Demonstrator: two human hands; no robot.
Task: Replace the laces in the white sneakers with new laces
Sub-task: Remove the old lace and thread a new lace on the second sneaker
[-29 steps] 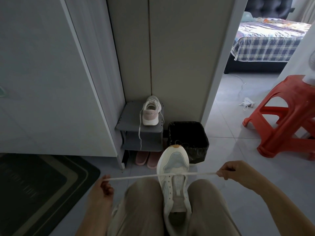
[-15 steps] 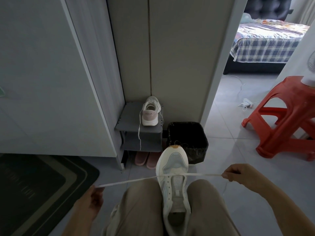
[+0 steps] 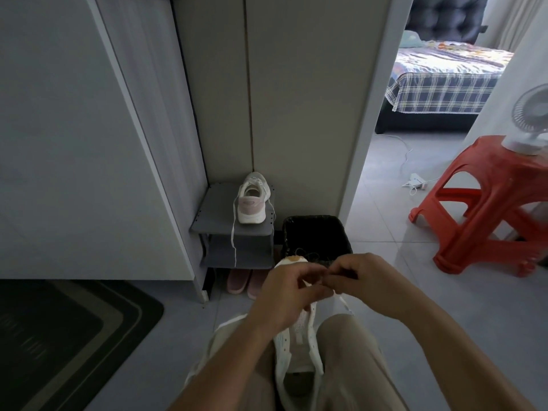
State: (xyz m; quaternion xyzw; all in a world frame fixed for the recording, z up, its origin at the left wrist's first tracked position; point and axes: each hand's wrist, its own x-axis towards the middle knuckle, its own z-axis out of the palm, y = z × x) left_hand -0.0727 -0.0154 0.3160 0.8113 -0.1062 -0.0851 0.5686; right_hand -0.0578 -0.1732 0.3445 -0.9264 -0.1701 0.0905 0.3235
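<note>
**Spotter:** Where's the shoe you're working on?

**Operator:** The sneaker [image 3: 296, 348] is wedged between my knees [image 3: 347, 339], toe pointing away and the top facing me. The knees pin it, so I don't need a hand to steady it.

**Spotter:** And the hands?

**Operator:** They meet just above the front of the shoe, almost touching. The left hand [image 3: 284, 295] has its fingers curled in and pinches the lace [image 3: 307, 282]. The right hand [image 3: 367, 280] nips the same lace from the other side, thumb against fingertips. I hold it short and close to the eyelets because a floppy end is hard to aim.

**Spotter:** Which eyelet is next?

**Operator:** I can't tell, since my hands cover the front rows. My guess is I'm crossing the ends or feeding a tip through. The rows nearer me look bare, so most of the lacing is yet to do.

**Spotter:** The other one?

**Operator:** The second sneaker [image 3: 254, 200] sits heel-out on the small grey shelf [image 3: 216, 209] against the wall, well apart from me. A dangling lace [image 3: 234, 241] hangs over the shelf edge. The black bin [image 3: 317, 232] stands just beyond my toe.
</note>
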